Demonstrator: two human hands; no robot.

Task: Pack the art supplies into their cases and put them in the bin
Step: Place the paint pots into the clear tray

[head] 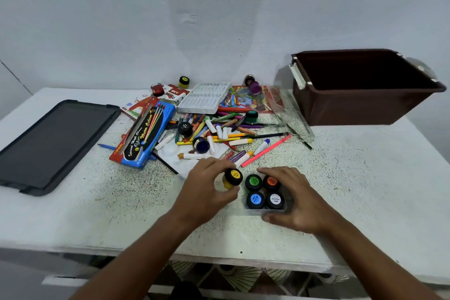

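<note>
Four paint pots already sit in the clear case (265, 210) on the desk (365, 178), right hand (295, 202) gripping it, left hand (209, 189) pinching the yellow pot (231, 179) tilted beside it, so it could snag the rim or tip neighbours.

Left grip (207, 187) pinching, right grip (295, 198) cupped, forearms extended.

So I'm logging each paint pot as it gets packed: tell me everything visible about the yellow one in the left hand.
The small yellow paint jar has a black screw cap with a round yellow label. It is closed, tilted, and lifted off the table, gripped by the left hand just left of the clear plastic case.
</note>
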